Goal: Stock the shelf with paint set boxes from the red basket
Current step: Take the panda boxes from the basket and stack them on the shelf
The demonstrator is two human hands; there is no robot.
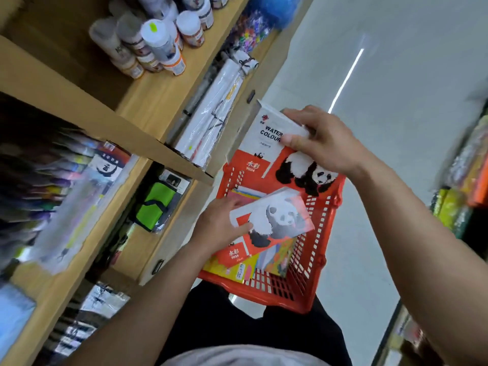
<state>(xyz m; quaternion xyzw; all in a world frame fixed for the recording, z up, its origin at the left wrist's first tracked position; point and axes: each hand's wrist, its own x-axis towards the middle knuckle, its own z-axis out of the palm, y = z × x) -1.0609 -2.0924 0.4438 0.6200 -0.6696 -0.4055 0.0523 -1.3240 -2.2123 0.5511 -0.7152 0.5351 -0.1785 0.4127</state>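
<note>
Most of the shelf stuff is smeared by blur, so labels on the white jars (158, 46) up top can't really be read, and the pens (50, 180) at the far left are cut off by the frame. The red basket (314, 262) is seen on the floor just beside the wooden shelf (148, 101), its near corner partly covered by the forearms. One panda paint set box (274, 223) is gripped by the left hand (219, 228) over the basket, tilted; what's under it is half hidden, just colourful packs (274, 260). A second box (280, 151), marked WATER COLOUR, is held by the right hand (322, 141) above the basket's far rim. Open floor (396, 128) is left to the right of the basket.
</note>
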